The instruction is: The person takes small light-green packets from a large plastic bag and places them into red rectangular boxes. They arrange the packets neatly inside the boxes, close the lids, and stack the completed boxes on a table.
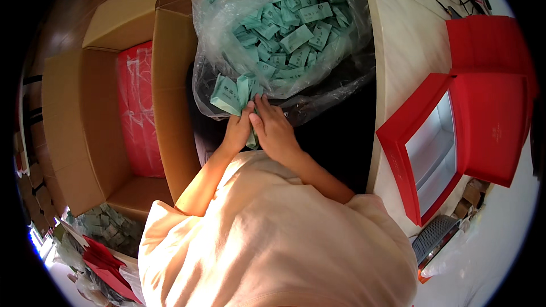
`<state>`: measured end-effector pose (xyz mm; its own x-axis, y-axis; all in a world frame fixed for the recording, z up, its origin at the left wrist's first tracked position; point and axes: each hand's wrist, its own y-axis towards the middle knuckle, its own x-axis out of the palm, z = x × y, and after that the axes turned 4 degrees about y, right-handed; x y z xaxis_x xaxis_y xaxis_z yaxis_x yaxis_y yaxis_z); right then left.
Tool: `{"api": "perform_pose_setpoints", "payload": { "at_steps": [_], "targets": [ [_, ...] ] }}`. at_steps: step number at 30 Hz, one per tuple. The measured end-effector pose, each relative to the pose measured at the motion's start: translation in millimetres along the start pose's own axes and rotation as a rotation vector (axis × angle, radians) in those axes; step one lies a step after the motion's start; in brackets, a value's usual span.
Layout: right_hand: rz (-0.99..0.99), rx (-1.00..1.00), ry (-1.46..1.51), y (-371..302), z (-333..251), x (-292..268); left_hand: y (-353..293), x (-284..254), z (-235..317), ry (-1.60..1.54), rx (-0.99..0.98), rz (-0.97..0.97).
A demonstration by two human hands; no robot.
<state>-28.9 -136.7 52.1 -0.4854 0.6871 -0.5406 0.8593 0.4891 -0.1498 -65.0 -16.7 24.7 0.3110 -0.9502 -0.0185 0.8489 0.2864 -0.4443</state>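
Observation:
Close in front of my body, my two hands meet over several small pale-green packets (226,95). My left hand (238,132) is closed around them from the left, and the packets stick out beyond its fingers. Against the same bunch presses my right hand (275,129), its fingers close together and partly hiding the packets. One more green packet end (252,141) shows below, between my wrists. Just beyond my hands lies a large clear plastic bag (213,37), its mouth spread wide, with a heap of matching green packets (296,38) inside.
On the left stands an opened cardboard box (94,119) with a red plastic-wrapped package (138,108) inside. An opened red gift box (392,131) with a pale interior rests on the light tabletop (392,40) at right. More packets (111,224) lie at lower left, near red bags (108,267).

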Motion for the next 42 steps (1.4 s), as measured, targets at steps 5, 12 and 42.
{"api": "perform_pose_setpoints", "payload": {
  "at_steps": [5,12,42],
  "targets": [
    [-0.117,-0.106,0.029,-5,6,-2,-3,-9,-14,-0.136,-0.127,-0.100],
    [0.092,-0.205,0.240,29,-4,-33,-26,2,-14,-0.010,-0.170,-0.235],
    [0.039,0.291,0.929,-38,-15,-112,-16,56,51,-0.116,0.489,-0.619]
  ]
}}
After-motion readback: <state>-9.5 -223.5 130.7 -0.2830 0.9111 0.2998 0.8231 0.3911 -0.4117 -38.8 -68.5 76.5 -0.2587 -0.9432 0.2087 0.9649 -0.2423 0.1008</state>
